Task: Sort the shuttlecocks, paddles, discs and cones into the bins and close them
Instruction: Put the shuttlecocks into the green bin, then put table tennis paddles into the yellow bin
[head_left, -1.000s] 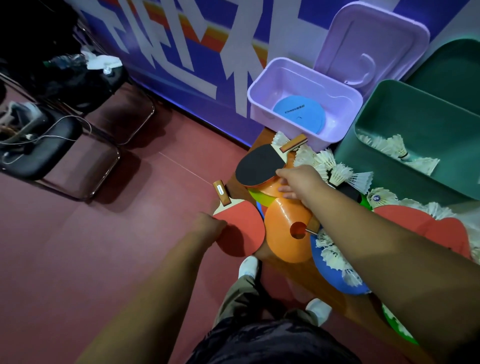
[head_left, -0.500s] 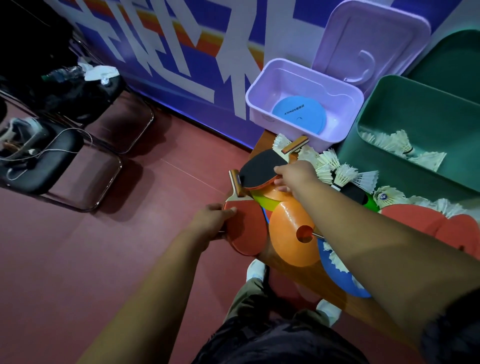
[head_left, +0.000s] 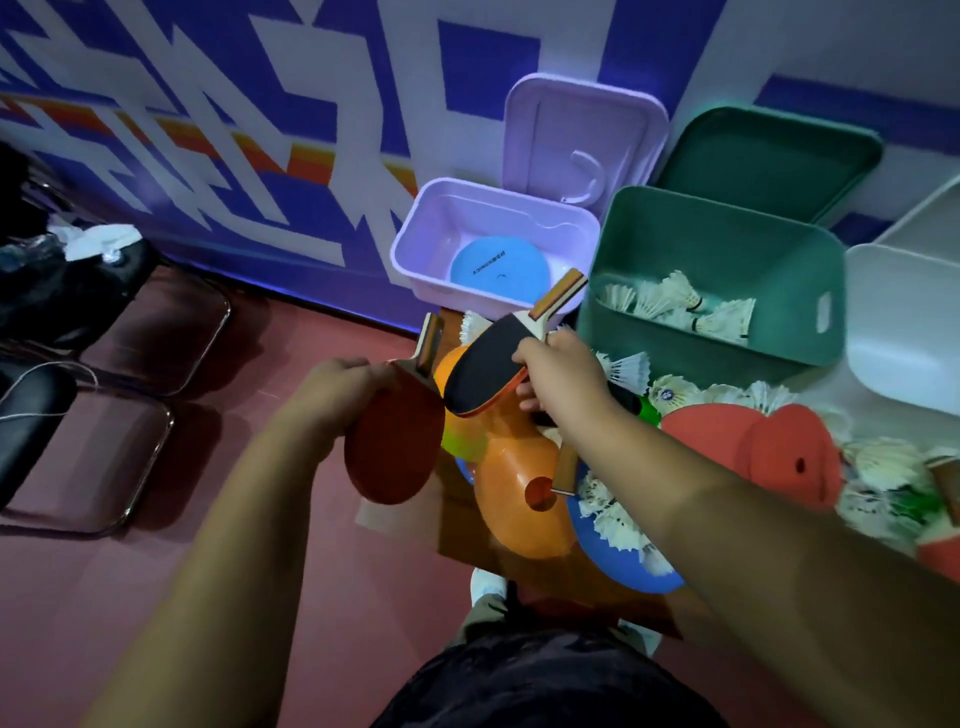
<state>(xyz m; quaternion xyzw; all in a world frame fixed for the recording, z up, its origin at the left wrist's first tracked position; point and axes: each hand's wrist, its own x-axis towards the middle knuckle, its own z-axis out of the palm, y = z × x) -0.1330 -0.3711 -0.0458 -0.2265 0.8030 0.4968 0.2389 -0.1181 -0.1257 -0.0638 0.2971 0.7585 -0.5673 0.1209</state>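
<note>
- Left hand (head_left: 337, 387) clamps the red paddle (head_left: 395, 447) near its neck, left of the orange cone (head_left: 519, 499).
- Right hand (head_left: 558, 374) grips the black-faced paddle (head_left: 485, 366) just above that cone; its hold underneath is mostly hidden.
- Far right, the white bin (head_left: 904, 322) is cut off.

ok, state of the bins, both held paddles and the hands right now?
purple bin: open, lid upright behind, blue disc inside
green bin: open, shuttlecocks inside
white bin: open
red paddle: gripped by left hand
black-faced paddle: lifted, gripped by right hand
</note>
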